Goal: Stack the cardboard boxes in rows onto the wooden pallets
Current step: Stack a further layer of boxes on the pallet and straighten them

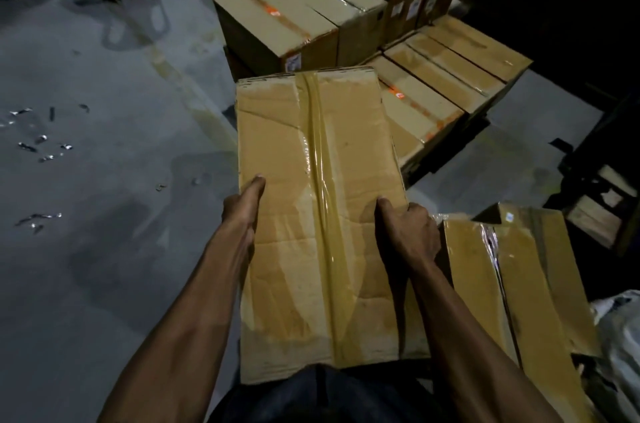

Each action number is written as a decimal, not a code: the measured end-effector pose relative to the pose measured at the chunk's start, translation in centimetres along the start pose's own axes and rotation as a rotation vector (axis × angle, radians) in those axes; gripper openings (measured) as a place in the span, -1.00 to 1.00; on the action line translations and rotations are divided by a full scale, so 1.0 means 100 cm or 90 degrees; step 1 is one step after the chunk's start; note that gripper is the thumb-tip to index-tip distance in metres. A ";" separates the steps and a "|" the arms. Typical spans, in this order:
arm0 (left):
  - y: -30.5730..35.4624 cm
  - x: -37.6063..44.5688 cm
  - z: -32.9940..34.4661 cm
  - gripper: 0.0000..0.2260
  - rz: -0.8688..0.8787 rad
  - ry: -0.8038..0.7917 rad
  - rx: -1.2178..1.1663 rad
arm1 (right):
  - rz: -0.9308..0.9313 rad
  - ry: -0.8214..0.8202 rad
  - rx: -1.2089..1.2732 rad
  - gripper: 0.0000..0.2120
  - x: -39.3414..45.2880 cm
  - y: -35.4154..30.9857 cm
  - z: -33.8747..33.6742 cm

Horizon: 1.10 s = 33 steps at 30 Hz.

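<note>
Taped cardboard box [322,215] held at both long sides: left hand [242,208] and right hand [408,232] grip its edges, thumbs on top; stacked boxes [311,17] beyond.

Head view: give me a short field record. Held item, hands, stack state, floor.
held: box, taped along its top, carried in front of the body
left hand: on the box's left side, thumb on top
right hand: on the box's right side, thumb on top
stack: boxes in rows ahead, a lower row to the right
nearby: another box at right
floor: grey concrete, small debris at left
</note>
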State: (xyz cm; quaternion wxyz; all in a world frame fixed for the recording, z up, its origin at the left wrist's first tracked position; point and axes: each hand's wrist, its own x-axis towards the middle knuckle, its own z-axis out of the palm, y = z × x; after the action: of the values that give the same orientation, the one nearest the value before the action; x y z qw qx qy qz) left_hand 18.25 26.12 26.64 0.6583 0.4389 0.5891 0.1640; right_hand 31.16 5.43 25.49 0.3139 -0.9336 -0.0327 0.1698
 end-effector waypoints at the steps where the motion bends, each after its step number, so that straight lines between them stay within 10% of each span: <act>1: 0.009 0.007 0.012 -0.44 -0.002 0.003 -0.006 | -0.005 -0.004 0.006 -0.51 0.020 -0.007 0.000; 33: 0.196 0.300 0.248 -0.61 -0.070 -0.059 0.050 | 0.041 0.070 -0.068 -0.43 0.385 -0.182 0.012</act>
State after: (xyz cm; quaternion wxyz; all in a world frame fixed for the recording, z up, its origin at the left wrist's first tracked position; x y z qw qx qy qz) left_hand 54.51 49.57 20.88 0.6753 0.4387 0.5870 0.0838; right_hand 67.79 27.14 24.08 0.2593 -0.9575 0.0053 0.1265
